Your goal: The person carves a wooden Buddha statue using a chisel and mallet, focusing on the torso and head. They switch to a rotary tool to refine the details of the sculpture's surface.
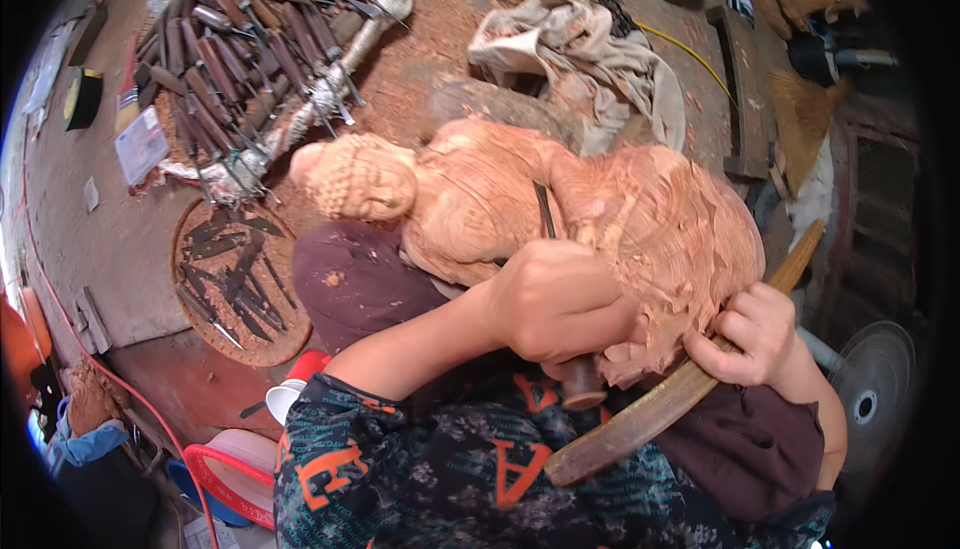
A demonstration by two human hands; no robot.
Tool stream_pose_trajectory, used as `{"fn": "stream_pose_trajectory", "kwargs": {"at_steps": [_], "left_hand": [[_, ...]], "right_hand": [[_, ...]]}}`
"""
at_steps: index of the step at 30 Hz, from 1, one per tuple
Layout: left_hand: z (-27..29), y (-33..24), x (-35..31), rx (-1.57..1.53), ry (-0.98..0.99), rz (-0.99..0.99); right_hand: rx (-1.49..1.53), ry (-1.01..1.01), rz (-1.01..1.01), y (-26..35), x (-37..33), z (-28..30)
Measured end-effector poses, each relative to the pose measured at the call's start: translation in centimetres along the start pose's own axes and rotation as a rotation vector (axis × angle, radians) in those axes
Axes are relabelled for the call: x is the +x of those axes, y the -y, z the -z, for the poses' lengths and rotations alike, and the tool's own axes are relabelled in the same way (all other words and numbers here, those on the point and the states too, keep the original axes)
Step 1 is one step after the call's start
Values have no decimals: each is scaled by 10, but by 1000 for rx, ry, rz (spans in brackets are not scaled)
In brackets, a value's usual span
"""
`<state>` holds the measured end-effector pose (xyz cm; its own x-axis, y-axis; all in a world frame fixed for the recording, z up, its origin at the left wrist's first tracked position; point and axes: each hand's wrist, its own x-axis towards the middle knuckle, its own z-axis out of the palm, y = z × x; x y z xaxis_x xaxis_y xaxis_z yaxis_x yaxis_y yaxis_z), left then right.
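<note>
A carved wooden figure (480, 199) lies on its back across my lap, its curl-covered head to the left and its rough, gouged lower part to the right. My left hand (565, 299) is closed round a chisel (584, 387); the handle's end shows below the fist, and the dark blade sticks out above it over the figure's middle. In my right hand (752, 334) is a long, slightly curved wooden stick (640, 436), gripped near its upper part. The stick's lower end is near the chisel handle, apart from it.
Several wood-handled carving tools (230, 59) are heaped at the upper left inside a wrapped rim. A round tray (270, 351) holds dark blades. A crumpled cloth (590, 59) lies beyond the figure. At the far right stands a round fan (872, 399); a red-rimmed basin (235, 464) sits lower left.
</note>
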<state>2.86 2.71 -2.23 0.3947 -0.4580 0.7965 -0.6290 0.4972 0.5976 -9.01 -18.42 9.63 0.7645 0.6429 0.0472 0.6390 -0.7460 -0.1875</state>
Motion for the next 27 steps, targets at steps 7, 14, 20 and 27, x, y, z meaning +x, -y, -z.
{"fn": "stream_pose_trajectory", "kwargs": {"at_steps": [7, 14, 20, 27], "left_hand": [[82, -43, 35, 535, 29, -136], [219, 67, 77, 687, -504, 974], [258, 137, 33, 1173, -36, 1018], [146, 8, 63, 70, -328, 689]], "right_hand": [[-26, 31, -26, 5, -4, 7], [-30, 14, -67, 8, -2, 5], [-23, -12, -28, 6, 2, 5], [-6, 41, -60, 5, -6, 4]]}}
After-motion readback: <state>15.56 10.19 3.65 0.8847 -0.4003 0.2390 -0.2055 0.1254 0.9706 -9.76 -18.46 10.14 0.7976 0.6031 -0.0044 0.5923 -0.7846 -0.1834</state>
